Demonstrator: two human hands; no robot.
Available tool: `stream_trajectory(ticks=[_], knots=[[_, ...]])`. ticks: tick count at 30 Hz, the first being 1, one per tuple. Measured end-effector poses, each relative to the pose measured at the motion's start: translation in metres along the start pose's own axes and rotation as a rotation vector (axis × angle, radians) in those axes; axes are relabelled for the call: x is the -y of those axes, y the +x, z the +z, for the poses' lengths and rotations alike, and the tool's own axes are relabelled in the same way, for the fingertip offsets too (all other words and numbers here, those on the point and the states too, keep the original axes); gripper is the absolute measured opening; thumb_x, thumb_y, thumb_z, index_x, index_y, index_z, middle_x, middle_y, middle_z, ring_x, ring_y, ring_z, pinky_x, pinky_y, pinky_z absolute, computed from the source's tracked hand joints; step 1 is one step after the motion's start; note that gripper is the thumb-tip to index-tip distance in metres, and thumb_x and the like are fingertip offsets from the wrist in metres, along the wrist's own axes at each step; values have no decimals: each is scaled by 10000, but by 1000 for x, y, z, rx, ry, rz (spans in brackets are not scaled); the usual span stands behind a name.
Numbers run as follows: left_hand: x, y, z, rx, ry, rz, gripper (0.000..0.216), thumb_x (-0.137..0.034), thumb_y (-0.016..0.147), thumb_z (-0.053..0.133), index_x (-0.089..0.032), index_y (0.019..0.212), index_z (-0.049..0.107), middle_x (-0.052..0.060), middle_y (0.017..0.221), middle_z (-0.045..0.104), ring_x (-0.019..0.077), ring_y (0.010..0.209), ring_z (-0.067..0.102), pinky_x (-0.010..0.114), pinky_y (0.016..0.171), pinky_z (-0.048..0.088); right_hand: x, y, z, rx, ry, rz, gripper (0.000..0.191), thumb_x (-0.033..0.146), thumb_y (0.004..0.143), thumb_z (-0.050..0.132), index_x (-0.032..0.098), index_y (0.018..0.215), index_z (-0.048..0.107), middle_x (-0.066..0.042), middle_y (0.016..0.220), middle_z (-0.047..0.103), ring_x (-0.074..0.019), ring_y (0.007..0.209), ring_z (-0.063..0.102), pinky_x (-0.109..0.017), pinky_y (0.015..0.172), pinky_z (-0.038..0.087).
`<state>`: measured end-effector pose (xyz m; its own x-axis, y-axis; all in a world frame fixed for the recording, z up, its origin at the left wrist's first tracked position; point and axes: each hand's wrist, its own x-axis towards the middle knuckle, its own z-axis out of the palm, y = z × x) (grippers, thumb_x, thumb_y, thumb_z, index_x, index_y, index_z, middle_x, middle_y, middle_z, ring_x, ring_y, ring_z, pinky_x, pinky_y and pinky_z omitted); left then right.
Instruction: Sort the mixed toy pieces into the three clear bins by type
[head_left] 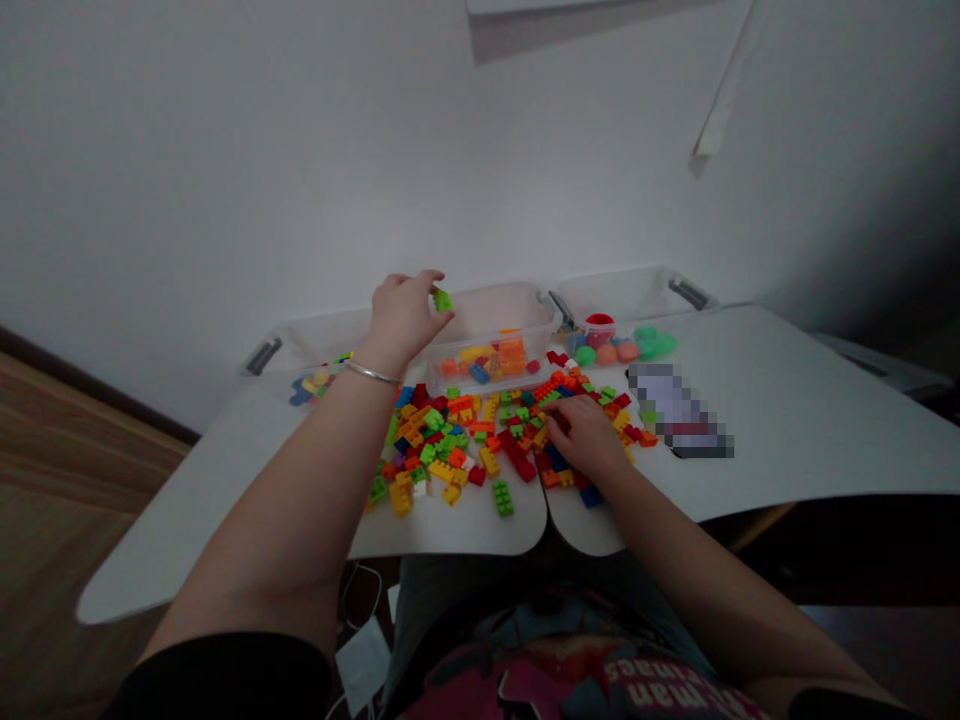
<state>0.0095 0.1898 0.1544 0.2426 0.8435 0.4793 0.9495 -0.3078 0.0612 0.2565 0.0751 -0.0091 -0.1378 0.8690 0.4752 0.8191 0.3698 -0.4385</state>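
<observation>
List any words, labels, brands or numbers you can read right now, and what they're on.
"man": shirt, apparently part of a longer word.
Shirt's other line: too unclear to quote reliably.
Phone: screen pixelated, unreadable.
Bricks: no readable markings.

The lifted brick [442, 301] is bright lime green. The heap of bricks [448, 440] is a big mix of red, orange, yellow, green and blue, with a little white. In it, the long brick [517, 455] is dark red. The front brick [502, 497] is green. The table [780, 400] is white, and the wall [225, 150] is pale grey. The boxes [525, 300] are see-through, with grey handles [688, 292]. The cup [600, 326] is red. The bracelet [373, 374] is silver. The sleeve [240, 680] is black. The shirt [555, 680] has pink and blue-grey patches and pale letters. The wood [67, 500] is brown with streaky lines.
</observation>
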Motion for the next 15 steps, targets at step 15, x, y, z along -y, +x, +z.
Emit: stream_trajectory(ticks=[15], knots=[[4, 9, 17, 486, 112, 40, 443, -478, 904, 467, -238, 1225, 657, 66, 1134, 728, 255, 1023, 659, 328, 902, 430, 2, 1, -1, 24, -13, -1, 199, 211, 874, 523, 168, 974, 689, -95, 939, 706, -248, 951, 604, -404, 904, 477]])
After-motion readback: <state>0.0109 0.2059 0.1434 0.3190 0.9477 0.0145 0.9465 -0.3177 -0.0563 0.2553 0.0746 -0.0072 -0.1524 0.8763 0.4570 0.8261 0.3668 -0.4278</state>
